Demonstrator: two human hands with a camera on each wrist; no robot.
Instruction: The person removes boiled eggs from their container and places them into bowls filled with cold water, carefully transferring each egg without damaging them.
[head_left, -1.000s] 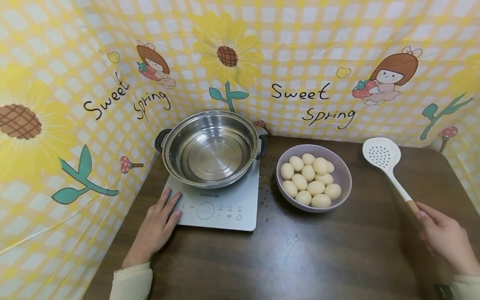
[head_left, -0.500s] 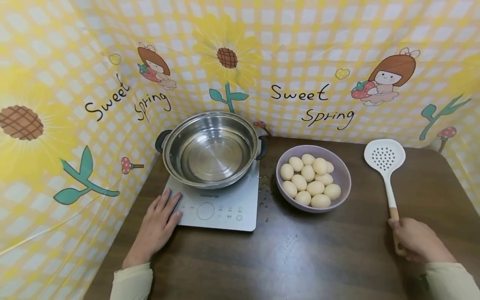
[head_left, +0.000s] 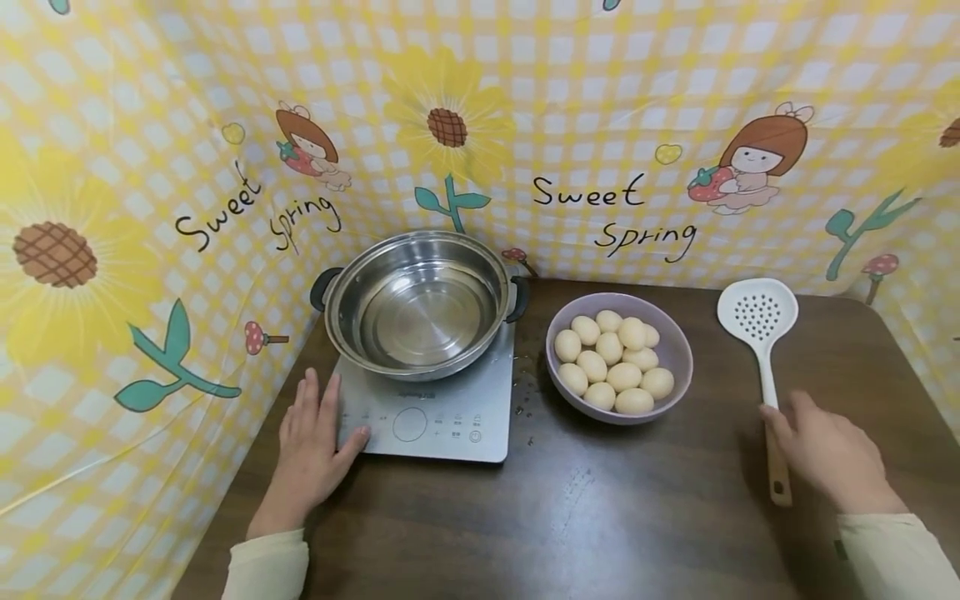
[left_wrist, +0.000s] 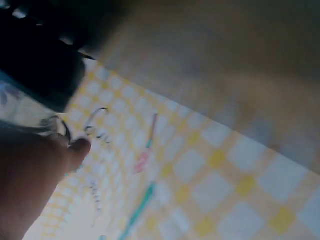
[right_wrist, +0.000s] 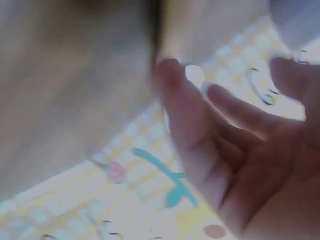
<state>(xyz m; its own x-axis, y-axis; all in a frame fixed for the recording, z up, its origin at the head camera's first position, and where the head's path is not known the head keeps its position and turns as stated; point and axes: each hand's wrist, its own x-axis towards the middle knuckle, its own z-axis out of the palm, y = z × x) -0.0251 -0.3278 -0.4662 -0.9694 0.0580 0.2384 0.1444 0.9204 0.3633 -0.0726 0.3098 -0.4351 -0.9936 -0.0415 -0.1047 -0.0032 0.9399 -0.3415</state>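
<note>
A white slotted skimmer with a wooden handle end lies on the table at the right in the head view. My right hand is just beside its handle, fingers loosely bent and not wrapped round it. In the right wrist view the fingers stand apart with nothing gripped. My left hand lies flat with spread fingers at the left edge of a silver induction cooktop, the thumb over its front corner. On the cooktop stands a steel pot with clear water inside.
A purple bowl full of pale eggs stands between the pot and the skimmer. Water drops dot the table beside the cooktop. A yellow checked cloth rises behind and at the left.
My right hand has brought the skimmer leftward, laid it on the table and let go of the handle. My left hand has shifted slightly left, its fingers spreading.
</note>
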